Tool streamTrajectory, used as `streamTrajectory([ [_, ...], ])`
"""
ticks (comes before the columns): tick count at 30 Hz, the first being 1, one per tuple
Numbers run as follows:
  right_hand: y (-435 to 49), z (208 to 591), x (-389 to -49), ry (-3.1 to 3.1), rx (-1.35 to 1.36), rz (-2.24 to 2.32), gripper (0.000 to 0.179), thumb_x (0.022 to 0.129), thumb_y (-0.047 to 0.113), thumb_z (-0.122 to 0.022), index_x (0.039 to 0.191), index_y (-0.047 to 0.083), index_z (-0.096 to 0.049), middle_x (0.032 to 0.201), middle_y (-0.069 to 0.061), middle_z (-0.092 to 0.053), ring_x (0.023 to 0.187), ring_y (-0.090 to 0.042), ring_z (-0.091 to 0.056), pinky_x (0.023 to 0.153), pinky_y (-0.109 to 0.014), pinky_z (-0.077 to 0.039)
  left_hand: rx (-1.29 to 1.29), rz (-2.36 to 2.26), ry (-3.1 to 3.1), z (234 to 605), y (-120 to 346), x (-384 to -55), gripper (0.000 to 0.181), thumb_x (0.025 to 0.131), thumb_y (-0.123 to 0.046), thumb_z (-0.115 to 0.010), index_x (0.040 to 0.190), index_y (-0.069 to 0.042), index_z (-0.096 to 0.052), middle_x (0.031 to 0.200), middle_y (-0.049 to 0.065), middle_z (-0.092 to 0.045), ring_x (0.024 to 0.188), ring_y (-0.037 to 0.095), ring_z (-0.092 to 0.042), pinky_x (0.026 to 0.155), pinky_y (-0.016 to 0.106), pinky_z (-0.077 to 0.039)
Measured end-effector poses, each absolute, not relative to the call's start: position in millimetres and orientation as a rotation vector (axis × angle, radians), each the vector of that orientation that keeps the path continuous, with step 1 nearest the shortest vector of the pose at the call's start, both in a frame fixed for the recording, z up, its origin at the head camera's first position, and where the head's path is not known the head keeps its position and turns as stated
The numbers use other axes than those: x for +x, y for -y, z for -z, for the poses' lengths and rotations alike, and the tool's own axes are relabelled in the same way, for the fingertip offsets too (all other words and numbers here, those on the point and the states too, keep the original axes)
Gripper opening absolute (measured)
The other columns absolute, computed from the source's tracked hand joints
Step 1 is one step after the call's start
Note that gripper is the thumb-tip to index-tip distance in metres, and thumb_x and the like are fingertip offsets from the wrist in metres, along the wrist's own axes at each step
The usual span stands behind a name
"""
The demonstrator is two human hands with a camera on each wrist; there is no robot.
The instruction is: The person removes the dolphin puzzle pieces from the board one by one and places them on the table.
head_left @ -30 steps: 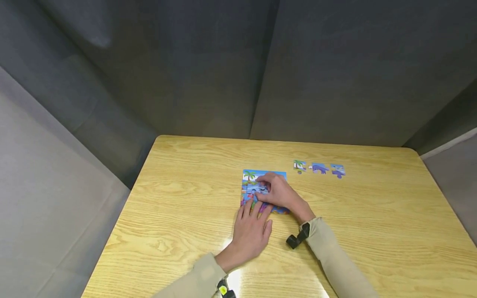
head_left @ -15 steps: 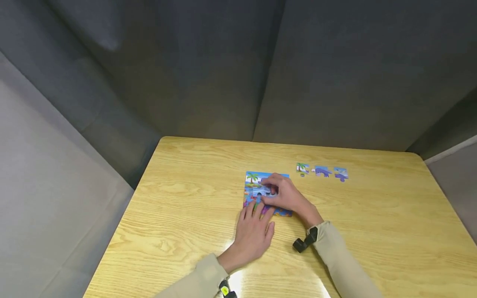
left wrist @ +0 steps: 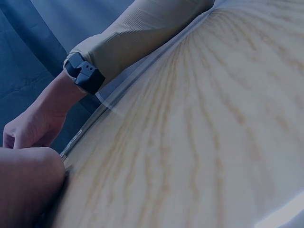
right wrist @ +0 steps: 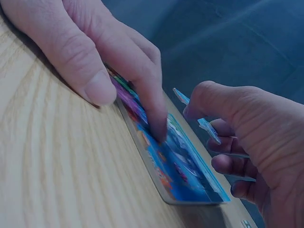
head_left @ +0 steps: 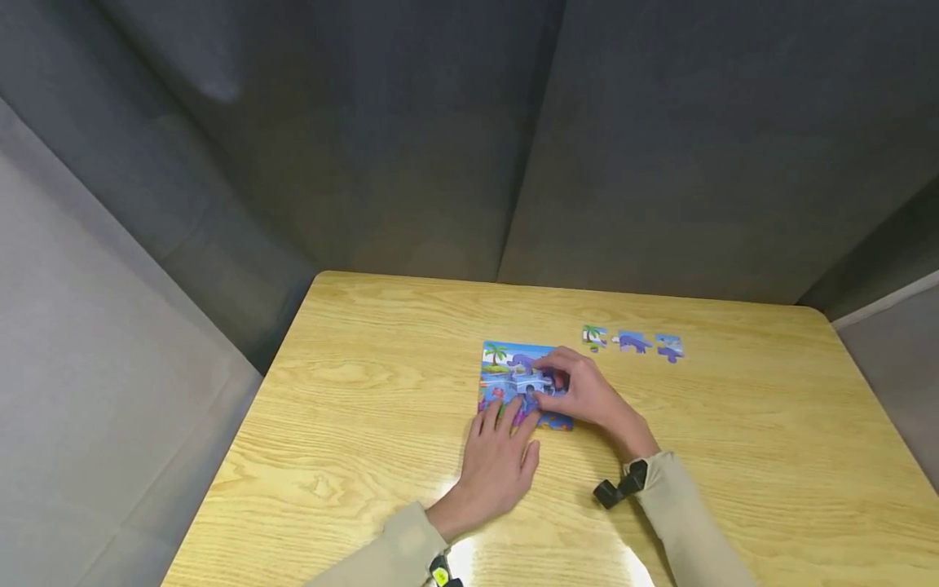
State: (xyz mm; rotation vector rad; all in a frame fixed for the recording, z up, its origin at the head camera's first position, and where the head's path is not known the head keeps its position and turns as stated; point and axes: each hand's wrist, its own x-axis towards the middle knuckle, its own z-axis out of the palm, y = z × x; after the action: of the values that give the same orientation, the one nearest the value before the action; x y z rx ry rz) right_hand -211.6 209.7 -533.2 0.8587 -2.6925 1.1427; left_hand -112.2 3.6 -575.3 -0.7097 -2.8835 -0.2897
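Observation:
In the head view, a small jigsaw board (head_left: 493, 381) with a palm tree, a dolphin and sea creatures printed on it lies on the table. My right hand (head_left: 590, 395) pinches a blue puzzle piece (head_left: 525, 381) between thumb and fingers over the board's middle. The right wrist view shows this piece (right wrist: 209, 130) raised and tilted, apart from the board (right wrist: 183, 187). My left hand (head_left: 499, 469) lies palm down, its straight fingertips resting on the board's near edge. The right hand covers the board's right side.
Three loose pieces lie in a row beyond the board to the right: one with a palm tree (head_left: 594, 337), one purple-blue piece (head_left: 633, 342) and another blue-purple piece (head_left: 669, 348). Grey partitions (head_left: 411, 163) stand behind the wooden table (head_left: 352, 408).
My right hand has moved rightward over the board with the piece, uncovering more of the printed dolphin. The left hand stays on the near edge. The head view has shifted slightly.

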Motion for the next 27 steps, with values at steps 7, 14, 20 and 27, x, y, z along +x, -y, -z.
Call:
streamTrajectory([
  [7, -222, 527, -212, 2.640, 0.823, -1.151, 0.040, 0.078, 0.012, -0.087, 0.115, 0.004, -0.075, 0.092, -0.003, -0.064, 0.067, -0.018, -0.054, 0.058, -0.024, -0.044, -0.718, 0.320, 2.827, 576, -3, -114, 0.051, 0.110, -0.044, -0.036, 0.157, -0.030, -0.048, 0.162, 0.005, -0.042, 0.146, 0.035, -0.038, 0.115, 0.053, -0.035],
  [14, -234, 525, -214, 2.589, 0.838, -1.147, 0.040, 0.077, 0.008, -0.088, 0.114, 0.002, -0.075, 0.091, -0.003, -0.064, 0.066, -0.022, -0.058, 0.056, -0.023, -0.045, -0.716, 0.334, 2.854, 576, -3, -114, 0.052, 0.110, -0.044, -0.036, 0.159, -0.030, -0.045, 0.162, 0.005, -0.041, 0.147, 0.035, -0.036, 0.115, 0.053, -0.035],
  [20, -249, 526, -215, 2.597, 0.804, -1.129, 0.041, 0.075, 0.007, -0.088, 0.113, 0.002, -0.075, 0.091, -0.002, -0.064, 0.067, -0.021, -0.058, 0.057, -0.023, -0.046, -0.697, 0.330, 2.858, 575, -7, -116, 0.051, 0.110, -0.044, -0.035, 0.159, -0.031, -0.043, 0.163, 0.005, -0.040, 0.148, 0.034, -0.036, 0.115, 0.052, -0.035],
  [27, -272, 533, -213, 2.602, 0.709, -1.139, 0.042, 0.074, 0.002, -0.088, 0.113, -0.001, -0.075, 0.093, -0.004, -0.065, 0.068, -0.023, -0.057, 0.058, -0.021, -0.045, -0.713, 0.352, 2.832, 576, -8, -116, 0.051, 0.110, -0.043, -0.036, 0.158, -0.030, -0.045, 0.162, 0.006, -0.040, 0.147, 0.034, -0.036, 0.114, 0.051, -0.035],
])
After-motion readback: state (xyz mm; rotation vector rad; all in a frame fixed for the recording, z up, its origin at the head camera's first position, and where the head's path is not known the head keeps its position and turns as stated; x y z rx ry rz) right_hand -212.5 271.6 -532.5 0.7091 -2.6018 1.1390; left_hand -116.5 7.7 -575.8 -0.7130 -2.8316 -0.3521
